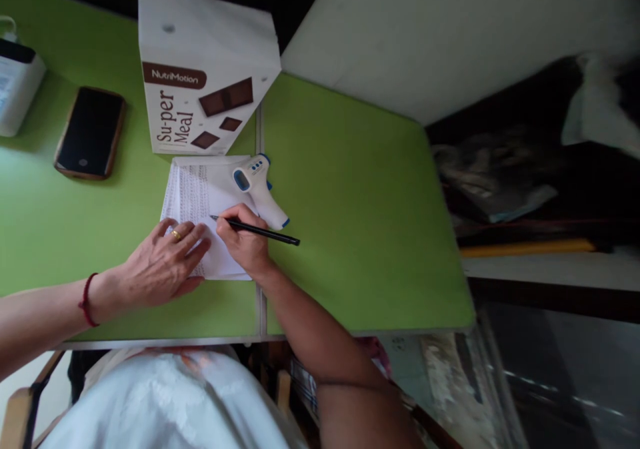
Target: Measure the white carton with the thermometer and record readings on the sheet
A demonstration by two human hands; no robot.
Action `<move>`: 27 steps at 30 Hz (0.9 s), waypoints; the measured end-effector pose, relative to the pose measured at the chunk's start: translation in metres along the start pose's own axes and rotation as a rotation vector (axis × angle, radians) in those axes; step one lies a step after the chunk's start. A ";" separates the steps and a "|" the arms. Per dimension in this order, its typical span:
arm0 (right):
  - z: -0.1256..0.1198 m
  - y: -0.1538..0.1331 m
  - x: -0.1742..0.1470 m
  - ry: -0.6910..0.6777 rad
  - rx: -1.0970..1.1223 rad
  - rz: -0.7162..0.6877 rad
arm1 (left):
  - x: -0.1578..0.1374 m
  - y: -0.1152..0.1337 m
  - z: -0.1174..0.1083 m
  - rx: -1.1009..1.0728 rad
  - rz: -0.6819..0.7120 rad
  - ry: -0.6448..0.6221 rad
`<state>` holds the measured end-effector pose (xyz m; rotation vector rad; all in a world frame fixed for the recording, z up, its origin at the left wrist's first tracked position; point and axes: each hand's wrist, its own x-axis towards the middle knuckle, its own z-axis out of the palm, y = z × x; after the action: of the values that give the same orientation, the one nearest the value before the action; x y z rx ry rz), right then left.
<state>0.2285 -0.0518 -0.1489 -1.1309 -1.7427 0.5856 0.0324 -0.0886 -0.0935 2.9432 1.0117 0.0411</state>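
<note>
My right hand (pixel 244 239) grips a black pen (pixel 270 234), its tip at the white paper (pixel 223 189). Columns of small handwriting cover the left part of the sheet, and the rest that shows is blank. Laid over the lower left of the paper is my left hand (pixel 167 259), palm down with fingers stretched out, a ring on one finger. A white and blue infrared thermometer (pixel 263 189) lies on the paper's right edge, just above my right hand. More sheets seem to lie beneath the top one.
Behind the paper stands a white NutriMotion box (pixel 205 42). To the left, a phone (pixel 91 132) and a white device with a cable (pixel 17 86) lie on the green table (pixel 350 222). A seam crosses the table. Wall and shelf are at right.
</note>
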 end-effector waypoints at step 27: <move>0.003 0.001 -0.002 0.047 0.008 -0.009 | 0.000 0.000 0.000 -0.009 0.000 0.000</move>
<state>0.2263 -0.0531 -0.1516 -1.1215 -1.7034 0.5563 0.0321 -0.0883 -0.0933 2.9355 1.0089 0.0460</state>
